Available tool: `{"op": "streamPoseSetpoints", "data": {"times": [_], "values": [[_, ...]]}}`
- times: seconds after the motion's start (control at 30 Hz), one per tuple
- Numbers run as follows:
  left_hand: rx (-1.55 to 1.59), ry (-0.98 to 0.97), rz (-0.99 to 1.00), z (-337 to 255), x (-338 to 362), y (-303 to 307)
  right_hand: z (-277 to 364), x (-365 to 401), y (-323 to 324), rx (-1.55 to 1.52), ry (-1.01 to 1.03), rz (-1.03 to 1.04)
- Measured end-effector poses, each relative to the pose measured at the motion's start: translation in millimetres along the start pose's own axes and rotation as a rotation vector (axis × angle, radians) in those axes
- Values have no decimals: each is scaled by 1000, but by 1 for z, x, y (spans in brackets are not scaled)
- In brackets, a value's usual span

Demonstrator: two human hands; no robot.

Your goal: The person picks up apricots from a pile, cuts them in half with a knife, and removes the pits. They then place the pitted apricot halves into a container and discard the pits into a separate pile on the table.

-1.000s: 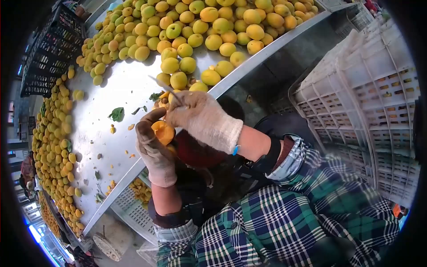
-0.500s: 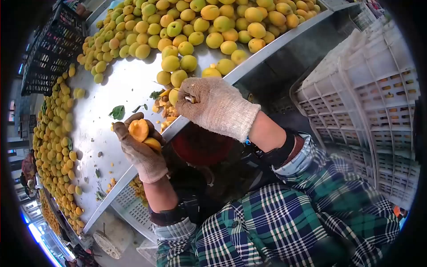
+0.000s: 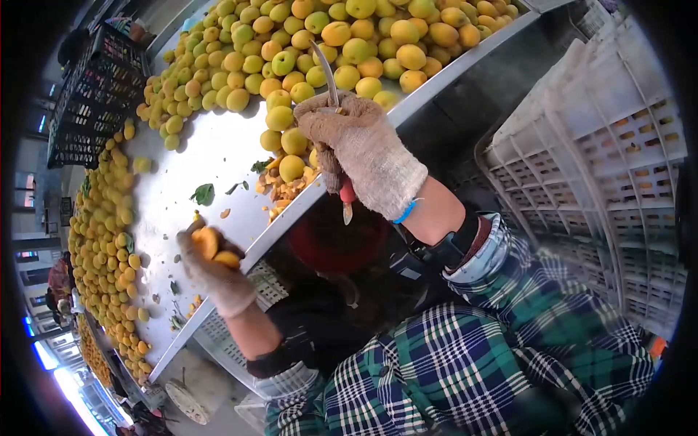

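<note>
Cupping two orange pieces of cut fruit (image 3: 206, 243) in our gloved left hand (image 3: 217, 275), its fingers partly curled around them near the edge of the metal surface (image 3: 163, 190), we judged that a soft, even hold served best, since hard squeezing could bruise the flesh. Our right hand (image 3: 367, 142) was closed around the red-handled knife (image 3: 329, 70), its curved blade pointing up towards the whole fruit (image 3: 294, 142); sound handling, we reckoned, meant a firm grip with the blade well apart from those cupped fingers.
</note>
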State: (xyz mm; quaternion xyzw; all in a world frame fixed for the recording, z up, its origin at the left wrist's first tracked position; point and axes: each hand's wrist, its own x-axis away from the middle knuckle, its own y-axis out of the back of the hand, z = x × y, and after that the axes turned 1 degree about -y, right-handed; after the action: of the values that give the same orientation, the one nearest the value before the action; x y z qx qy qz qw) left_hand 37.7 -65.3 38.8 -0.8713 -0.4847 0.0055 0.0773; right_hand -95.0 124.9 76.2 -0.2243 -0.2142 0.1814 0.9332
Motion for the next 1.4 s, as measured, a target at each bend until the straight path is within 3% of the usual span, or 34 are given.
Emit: {"op": "streamPoseSetpoints", "data": {"times": [0.07, 0.17, 0.27, 0.37, 0.4, 0.47, 0.53, 0.63, 0.73, 0.77, 0.9, 1.0, 1.13, 1.17, 1.27, 1.4], "values": [[-61, -82, -24, -9, -8, 32, 10, 2, 5, -26, -31, 2], [-446, -354, -139, -20, -11, 88, 14, 1, 8, -65, -7, -10], [-1174, -942, -42, -18, -11, 174, 17, -2, 13, -107, 24, -25], [-771, -290, -217, 3, 0, 264, 9, -9, 14, -110, 78, 28], [-835, -177, -234, 6, 8, 282, 9, -7, 10, -121, 81, 14], [-771, 268, -337, 0, 28, 267, -2, -7, 10, 37, 189, 56], [-810, 329, -210, 10, 29, 280, -6, -5, -1, 29, 153, 42], [-961, -92, -78, 65, -6, 347, -8, -6, -3, -20, 152, -21], [-820, -135, -6, 37, -14, 289, -7, -14, 7, -100, 275, -80], [-789, -58, -14, 11, -4, 247, -5, -17, 9, -135, 308, -98], [-832, -104, 244, -27, -6, 166, 6, -20, 16, -329, 235, -135], [-880, -197, 493, -22, -16, 115, 14, -28, 23, -441, 201, -131], [-824, -109, 675, -17, -14, 50, 28, -21, 24, -492, 178, -283], [-801, -96, 704, -13, -16, 39, 30, -21, 26, -519, 159, -317], [-937, -337, 756, -1, -35, 17, 32, -24, 32, -514, 129, -294], [-891, -325, 778, 2, -48, -19, 23, -25, 27, -427, 112, -299]]}}
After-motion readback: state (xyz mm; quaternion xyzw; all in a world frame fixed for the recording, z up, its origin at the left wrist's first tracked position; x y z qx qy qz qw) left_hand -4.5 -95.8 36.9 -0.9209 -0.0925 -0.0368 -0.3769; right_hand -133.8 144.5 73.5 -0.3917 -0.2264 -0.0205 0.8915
